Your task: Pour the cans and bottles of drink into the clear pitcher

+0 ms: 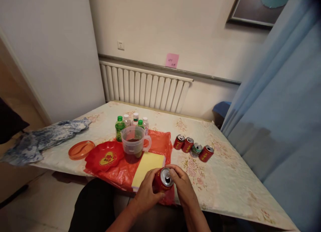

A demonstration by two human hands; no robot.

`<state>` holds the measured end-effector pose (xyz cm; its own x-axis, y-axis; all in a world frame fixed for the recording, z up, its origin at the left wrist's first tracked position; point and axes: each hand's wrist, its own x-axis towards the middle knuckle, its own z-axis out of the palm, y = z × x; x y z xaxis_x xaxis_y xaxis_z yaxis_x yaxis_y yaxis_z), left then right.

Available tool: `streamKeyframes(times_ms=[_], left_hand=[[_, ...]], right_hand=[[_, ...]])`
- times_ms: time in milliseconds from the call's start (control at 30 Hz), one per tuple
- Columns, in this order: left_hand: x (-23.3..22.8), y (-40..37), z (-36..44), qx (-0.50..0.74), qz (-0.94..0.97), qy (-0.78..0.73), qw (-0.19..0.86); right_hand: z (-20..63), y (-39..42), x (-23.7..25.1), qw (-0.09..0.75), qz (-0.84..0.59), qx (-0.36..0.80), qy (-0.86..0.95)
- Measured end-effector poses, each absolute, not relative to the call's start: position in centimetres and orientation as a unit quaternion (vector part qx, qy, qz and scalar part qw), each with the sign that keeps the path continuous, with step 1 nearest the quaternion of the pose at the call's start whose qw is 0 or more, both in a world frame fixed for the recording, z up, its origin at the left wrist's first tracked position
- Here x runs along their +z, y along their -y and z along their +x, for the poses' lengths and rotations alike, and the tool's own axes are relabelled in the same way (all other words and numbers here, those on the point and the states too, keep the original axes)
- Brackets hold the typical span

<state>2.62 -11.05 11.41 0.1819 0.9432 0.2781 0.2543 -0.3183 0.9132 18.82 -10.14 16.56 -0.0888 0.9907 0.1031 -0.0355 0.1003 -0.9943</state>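
Note:
A red drink can [165,179] stands upright between my hands near the front edge of the table, its silver top facing me with a dark opening in it. My left hand [147,193] is wrapped round the can's left side. My right hand [185,187] is closed at the right side of the top, thumb and fingers by the rim and pull tab. Just beyond lies a yellow pad or folded cloth [148,166] on red plastic sheeting [160,141]. Behind it, a clear measuring jug [129,146] holds dark liquid.
Two red cans [179,143], a green can [196,151] and another red can [206,154] stand in a row to the right. Several bottles [120,129] are behind the jug. A red dish [104,158], an orange lid [81,149] and patterned cloth [57,133] lie left.

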Motion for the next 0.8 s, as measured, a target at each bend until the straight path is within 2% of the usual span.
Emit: streamKeyframes(times_ms=[500, 800], left_hand=[[10.3, 11.1, 1.5, 0.474, 0.641, -0.46, 0.391], [9.0, 11.2, -0.9, 0.499, 0.573, -0.499, 0.416]], right_hand=[[17.9, 9.2, 15.5, 0.503, -0.463, 0.498, 0.534], [15.1, 2.6, 14.2, 0.527, -0.456, 0.48, 0.533]])
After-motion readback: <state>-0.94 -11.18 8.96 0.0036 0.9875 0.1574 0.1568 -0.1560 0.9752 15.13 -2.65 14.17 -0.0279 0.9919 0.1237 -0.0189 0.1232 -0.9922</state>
